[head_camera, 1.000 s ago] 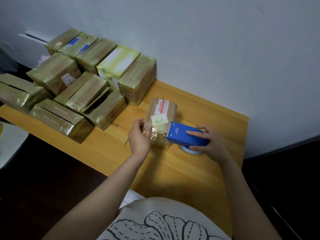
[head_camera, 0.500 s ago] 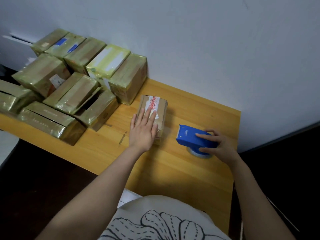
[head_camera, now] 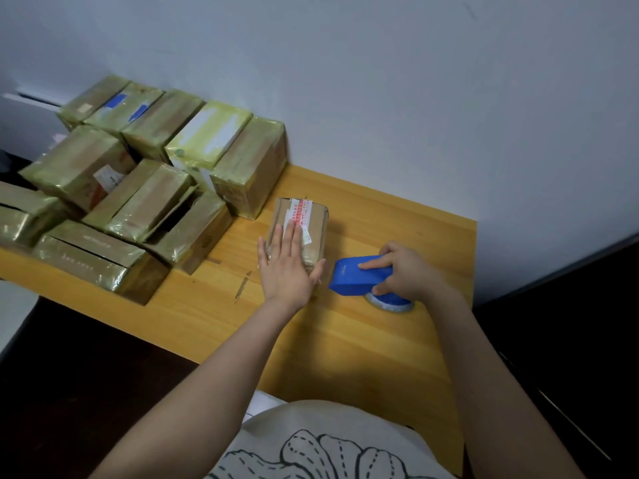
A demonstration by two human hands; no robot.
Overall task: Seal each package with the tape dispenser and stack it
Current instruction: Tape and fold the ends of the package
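A small brown cardboard package [head_camera: 313, 219] with a red-and-white label lies flat on the wooden table [head_camera: 363, 340]. My left hand [head_camera: 288, 267] rests palm down on its near half, fingers spread. Just to the right, my right hand [head_camera: 404, 271] grips the blue tape dispenser [head_camera: 356, 276], which sits on the table with its tape roll underneath. The dispenser's nose points at the package and stands a little apart from it.
Several tape-wrapped brown boxes [head_camera: 145, 188] are piled at the table's left and back, against the white wall [head_camera: 380, 81]. The table's right edge [head_camera: 472, 257] drops to a dark floor. My shirt fills the bottom centre.
The package was standing tilted with the dispenser against it; it now lies flat under my left palm. The dispenser has pulled away to the right and rests on the table.
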